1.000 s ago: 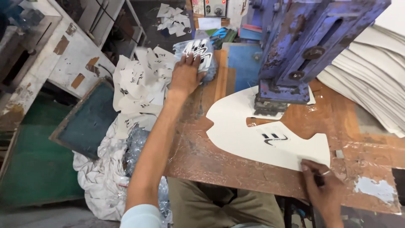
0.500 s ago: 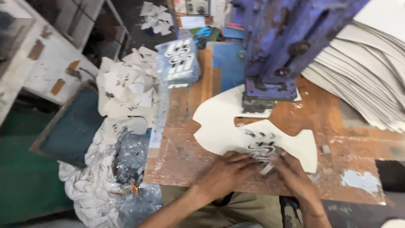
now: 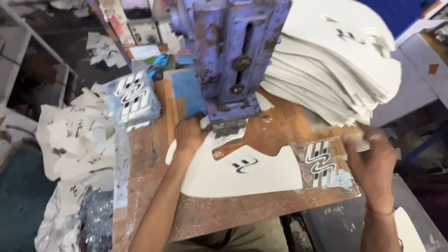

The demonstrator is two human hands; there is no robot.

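Head view: my left hand (image 3: 189, 135) lies flat, fingers loosely spread, pressing the white sheet (image 3: 242, 175) on the brown table (image 3: 219, 210) just beneath the blue press (image 3: 233, 60). My right hand (image 3: 373, 163) pinches the edge of a clear film with striped marks (image 3: 322, 163), lying beside the sheet. White sheets (image 3: 340, 65) are stacked behind; more films (image 3: 133, 98) lie left.

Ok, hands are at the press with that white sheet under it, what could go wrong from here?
The left hand rests on the white sheet right beside the foot of the blue press; fingers could get pinched if it comes down. The right hand holds a clear printed film near the table edge, where it may slip off. The tall stack of white sheets leans outward and could slide.
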